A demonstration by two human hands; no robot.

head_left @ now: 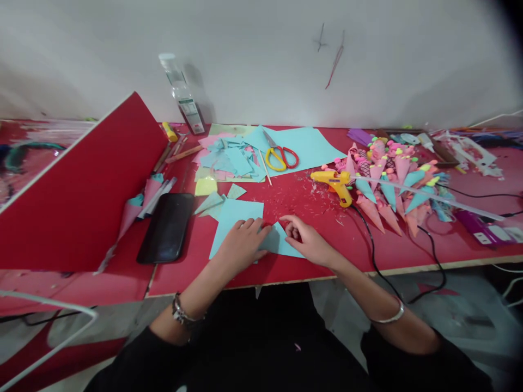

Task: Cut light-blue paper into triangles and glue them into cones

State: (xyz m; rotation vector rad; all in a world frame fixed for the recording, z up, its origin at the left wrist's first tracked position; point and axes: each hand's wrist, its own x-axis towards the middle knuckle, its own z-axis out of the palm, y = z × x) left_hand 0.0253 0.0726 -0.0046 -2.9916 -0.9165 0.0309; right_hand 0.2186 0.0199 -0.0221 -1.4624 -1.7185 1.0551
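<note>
My left hand point(244, 243) lies over a light blue paper sheet point(241, 209) near the table's front edge, its fingers spread and resting on it. Under and beside its fingertips is a light blue paper flap with a pointed corner point(280, 239). My right hand point(309, 240) is at that flap's right side, fingers loosely curled with a gap between them, close to the pointed corner. Beyond the hands, scissors point(275, 155) with yellow and red handles lie on a larger blue sheet point(316, 147). A yellow glue gun point(335, 185) rests to the right.
Left are a black phone point(166, 228) and a leaning red board point(90, 201). Paper scraps point(231, 158) and a bottle point(186, 100) sit behind. Several pink and blue paper cones point(392, 182) are piled at right; a black cord point(370, 239) hangs over the table edge.
</note>
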